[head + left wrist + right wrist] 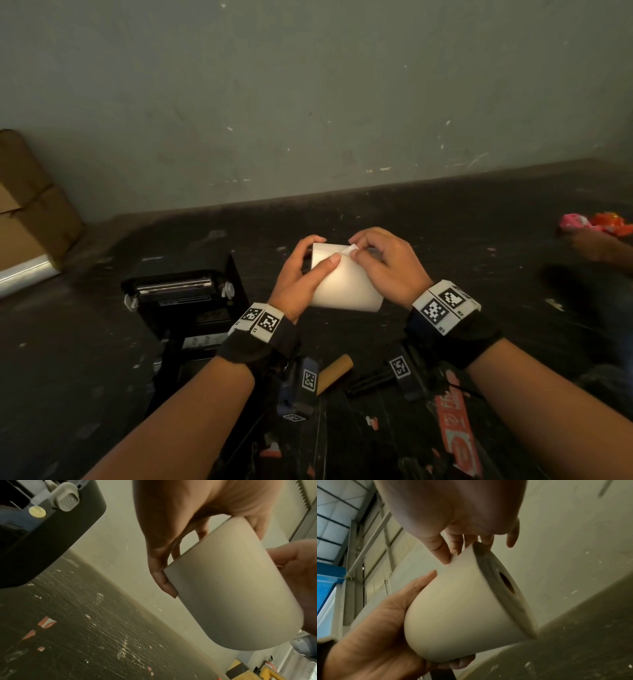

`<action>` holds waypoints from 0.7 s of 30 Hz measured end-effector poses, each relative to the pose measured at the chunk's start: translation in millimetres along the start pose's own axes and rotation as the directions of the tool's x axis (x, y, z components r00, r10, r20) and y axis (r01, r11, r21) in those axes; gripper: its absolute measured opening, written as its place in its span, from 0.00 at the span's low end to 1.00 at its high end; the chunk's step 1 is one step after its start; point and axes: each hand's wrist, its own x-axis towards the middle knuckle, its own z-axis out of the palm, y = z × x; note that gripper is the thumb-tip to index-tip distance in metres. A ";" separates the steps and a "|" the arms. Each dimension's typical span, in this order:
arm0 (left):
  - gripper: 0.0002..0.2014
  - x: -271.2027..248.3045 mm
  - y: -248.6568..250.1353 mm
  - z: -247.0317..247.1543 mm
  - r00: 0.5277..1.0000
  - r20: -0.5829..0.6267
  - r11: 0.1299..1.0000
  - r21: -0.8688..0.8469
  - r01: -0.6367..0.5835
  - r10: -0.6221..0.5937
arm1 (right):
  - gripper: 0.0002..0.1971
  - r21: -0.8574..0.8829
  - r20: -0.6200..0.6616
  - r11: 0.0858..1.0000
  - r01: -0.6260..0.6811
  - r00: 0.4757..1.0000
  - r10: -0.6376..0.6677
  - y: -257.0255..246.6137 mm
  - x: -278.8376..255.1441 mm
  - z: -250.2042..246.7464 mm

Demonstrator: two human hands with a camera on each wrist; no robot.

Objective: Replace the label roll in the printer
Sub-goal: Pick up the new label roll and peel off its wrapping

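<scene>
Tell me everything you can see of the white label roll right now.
The label roll is a full, plain white paper cylinder with smooth sides and a grey end face with a dark core hole, seen from the right wrist. It is held in the air above the dark table, lying roughly on its side, to the right of the open printer. The left hand cups it, thumb across the top. The right hand pinches a small lifted flap at its loose end.

blurred pink and orange object at frame edge
</scene>
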 end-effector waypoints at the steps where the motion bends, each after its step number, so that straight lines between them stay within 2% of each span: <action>1: 0.17 -0.1 0.0 0.3 1.000 -0.002 1.000 -0.002 0.000 0.000 | 0.04 0.025 -0.005 0.999 -0.038 0.999 0.038 -0.6 0.5 1.1; 10: 0.15 -1.7 2.8 0.3 1.000 -0.006 1.000 0.008 -0.007 0.007 | 0.12 0.248 -0.016 0.943 -0.223 0.972 0.234 0.0 1.4 4.5; 14: 0.15 -1.5 0.8 -0.5 1.000 -0.003 1.000 0.015 0.006 -0.006 | 0.10 0.317 -0.026 0.904 -0.286 0.950 0.310 2.7 2.5 3.7; 21: 0.18 3.2 -6.0 -7.1 0.995 -0.065 0.997 -0.019 0.076 -0.077 | 0.10 0.338 -0.144 0.910 -0.241 0.942 0.303 16.9 -2.0 -12.8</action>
